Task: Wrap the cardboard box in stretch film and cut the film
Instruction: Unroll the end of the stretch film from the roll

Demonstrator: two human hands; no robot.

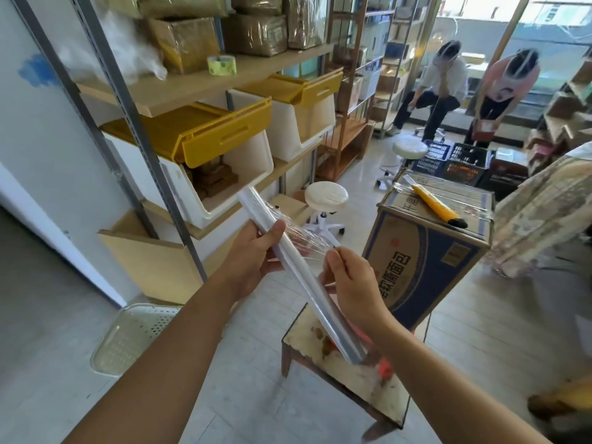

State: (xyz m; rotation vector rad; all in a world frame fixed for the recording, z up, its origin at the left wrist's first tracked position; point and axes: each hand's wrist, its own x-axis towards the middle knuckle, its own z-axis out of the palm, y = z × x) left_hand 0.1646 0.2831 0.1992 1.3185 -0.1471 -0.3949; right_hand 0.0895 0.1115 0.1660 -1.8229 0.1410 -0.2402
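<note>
The left hand [256, 251] grips the film roll [298, 274] while the right hand [349, 280] pinches its loose film, which may tear or cling to itself.

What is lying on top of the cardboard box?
A yellow utility knife lies on the cardboard box, over stretch film already covering its top. The box's contents cannot be seen.

The lower part of the cardboard box [426, 261] is hidden behind the right hand [352, 283]; the film roll [301, 274] is partly covered by both hands.
</note>
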